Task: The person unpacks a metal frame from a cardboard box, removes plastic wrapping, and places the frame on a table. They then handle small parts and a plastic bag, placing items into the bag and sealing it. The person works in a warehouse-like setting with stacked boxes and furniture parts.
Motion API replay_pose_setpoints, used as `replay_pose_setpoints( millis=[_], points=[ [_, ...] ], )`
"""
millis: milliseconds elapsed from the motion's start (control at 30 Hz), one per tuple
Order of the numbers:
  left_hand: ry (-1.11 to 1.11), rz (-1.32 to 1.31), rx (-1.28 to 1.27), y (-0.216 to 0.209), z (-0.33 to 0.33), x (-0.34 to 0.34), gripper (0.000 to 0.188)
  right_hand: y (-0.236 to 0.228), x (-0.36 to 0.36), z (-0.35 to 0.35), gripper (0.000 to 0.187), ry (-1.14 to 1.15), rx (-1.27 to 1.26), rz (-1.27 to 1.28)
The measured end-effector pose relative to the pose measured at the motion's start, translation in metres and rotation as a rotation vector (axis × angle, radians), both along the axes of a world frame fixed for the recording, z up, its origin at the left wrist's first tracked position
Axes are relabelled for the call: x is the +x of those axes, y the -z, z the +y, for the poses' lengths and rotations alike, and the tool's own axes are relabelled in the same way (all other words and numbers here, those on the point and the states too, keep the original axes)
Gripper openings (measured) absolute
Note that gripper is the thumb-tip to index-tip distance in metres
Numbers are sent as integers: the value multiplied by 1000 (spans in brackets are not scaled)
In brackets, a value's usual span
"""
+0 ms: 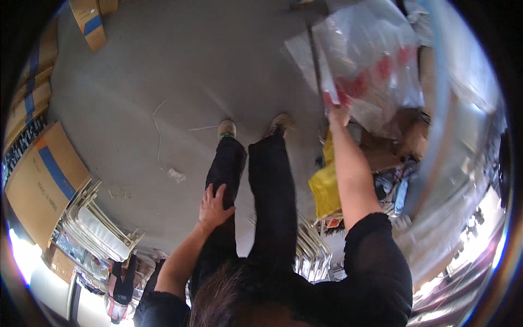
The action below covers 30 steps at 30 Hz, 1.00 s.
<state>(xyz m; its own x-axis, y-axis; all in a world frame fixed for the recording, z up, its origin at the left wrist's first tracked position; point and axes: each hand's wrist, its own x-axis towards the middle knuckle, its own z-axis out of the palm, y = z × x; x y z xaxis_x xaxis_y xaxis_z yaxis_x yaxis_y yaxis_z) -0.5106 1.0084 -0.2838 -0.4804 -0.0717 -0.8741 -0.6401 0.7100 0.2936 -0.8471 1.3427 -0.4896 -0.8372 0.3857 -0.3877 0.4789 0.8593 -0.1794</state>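
My right hand (339, 113) reaches forward on the right, its fingers closed on the edge of a clear plastic bag (376, 43) with red printing. The bag is blurred and spreads out beyond the hand. My left hand (214, 207) lies on my left trouser leg, fingers apart, holding nothing. Beneath my right forearm hangs a yellow sheet or bag (327, 191); its exact kind is unclear.
Cardboard boxes with blue stripes (49, 177) stand along the left. Stacked metal-framed chairs (98, 229) are beside them, with more chairs (313, 250) behind me. A thin pale cord (158, 133) lies on the grey floor. Another person (124, 286) is at lower left.
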Motion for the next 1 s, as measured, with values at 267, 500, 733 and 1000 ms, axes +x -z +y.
replay_pose_setpoints(
  millis=[267, 500, 733, 1000],
  points=[
    [44, 50, -56, 12, 27, -66, 65, 175, -105, 87, 50, -221, 208, -45],
    [50, 43, -40, 16, 33, -68, 62, 189, -111, 132, 63, -229, -133, 509],
    [14, -1, -74, 13, 27, -43, 58, 67, -67, 65, 49, 153, 135, 22],
    [68, 288, -84, -23, 25, -27, 46, -91, 81, -79, 35, 301, -127, 178]
  ],
)
